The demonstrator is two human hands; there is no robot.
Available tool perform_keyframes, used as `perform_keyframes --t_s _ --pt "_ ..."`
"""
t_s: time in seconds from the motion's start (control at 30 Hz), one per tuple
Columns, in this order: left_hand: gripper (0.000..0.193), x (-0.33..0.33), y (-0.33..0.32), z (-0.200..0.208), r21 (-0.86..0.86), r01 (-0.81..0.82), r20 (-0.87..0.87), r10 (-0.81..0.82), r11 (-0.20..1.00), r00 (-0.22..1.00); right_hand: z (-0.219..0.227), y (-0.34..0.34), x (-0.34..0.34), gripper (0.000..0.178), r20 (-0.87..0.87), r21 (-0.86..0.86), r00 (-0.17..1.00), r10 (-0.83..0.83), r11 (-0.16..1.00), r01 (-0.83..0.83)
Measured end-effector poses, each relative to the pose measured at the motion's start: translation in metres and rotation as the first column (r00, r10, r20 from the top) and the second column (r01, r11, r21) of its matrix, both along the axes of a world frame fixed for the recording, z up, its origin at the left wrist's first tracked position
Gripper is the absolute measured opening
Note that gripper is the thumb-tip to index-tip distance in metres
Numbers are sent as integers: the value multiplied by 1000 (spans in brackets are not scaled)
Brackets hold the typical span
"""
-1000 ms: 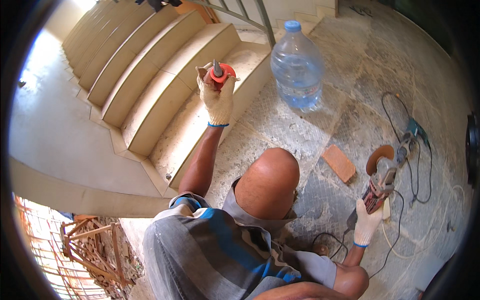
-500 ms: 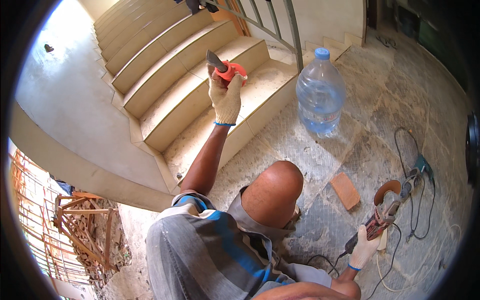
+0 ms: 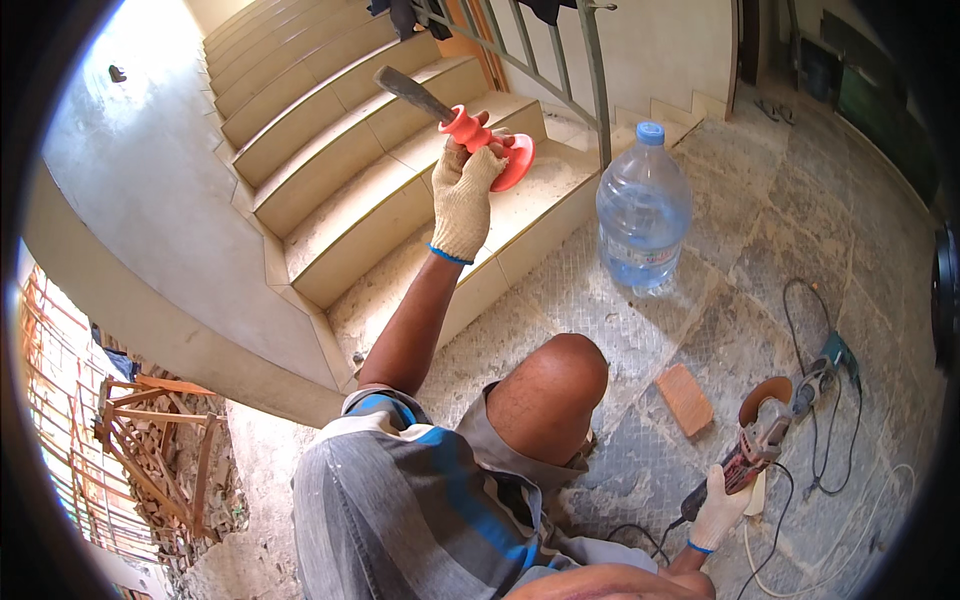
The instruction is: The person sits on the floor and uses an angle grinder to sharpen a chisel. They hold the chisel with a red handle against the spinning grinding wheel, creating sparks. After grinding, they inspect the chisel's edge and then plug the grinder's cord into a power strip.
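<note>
In my left hand [image 3: 461, 208], gloved in cream knit with a blue cuff, a cold chisel [image 3: 414, 92] is held up over the stairs. Its grey blade points to the upper left, and its red grip ends in a round flared guard at the right. My fingers wrap the grip. Low at the right, my gloved right hand [image 3: 722, 510] is closed around the body of a red and black angle grinder [image 3: 750, 455]. A brown disc [image 3: 766, 401] sits at the grinder's far end, above the floor. Whether the disc spins cannot be told.
Tiled stairs [image 3: 350, 210] rise ahead beside a metal railing [image 3: 597, 90]. A large water bottle [image 3: 645, 205] stands right of the lowest step. On the floor lie a brick [image 3: 685, 400], a green power tool [image 3: 838, 358] and loose cables. Broken wood [image 3: 165, 450] lies at the lower left.
My left hand has moved slightly right and turned the chisel, so its blade points further left and more of the red grip shows. The right hand keeps its hold on the grinder.
</note>
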State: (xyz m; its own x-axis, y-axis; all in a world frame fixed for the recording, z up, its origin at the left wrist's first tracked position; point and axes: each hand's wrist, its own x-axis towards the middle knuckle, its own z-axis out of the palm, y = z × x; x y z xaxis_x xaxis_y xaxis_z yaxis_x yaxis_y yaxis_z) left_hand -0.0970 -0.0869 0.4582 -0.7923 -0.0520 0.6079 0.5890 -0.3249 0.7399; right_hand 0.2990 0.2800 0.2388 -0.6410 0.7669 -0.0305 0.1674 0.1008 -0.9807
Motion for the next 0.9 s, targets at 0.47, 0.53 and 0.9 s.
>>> perform_keyframes --t_s 0.47,0.53,0.9 --pt "25 -4 -3 38 -310 -482 -214 433 820 875 -13 5 5 88 45 44 999 -7 999 5" --pt "25 -12 -9 39 -323 -535 -273 465 780 842 -15 5 5 89 36 58 999 -25 998 23" --pt "24 -29 -25 38 -261 -601 -377 494 755 784 -9 0 4 91 28 48 1000 -7 999 6"
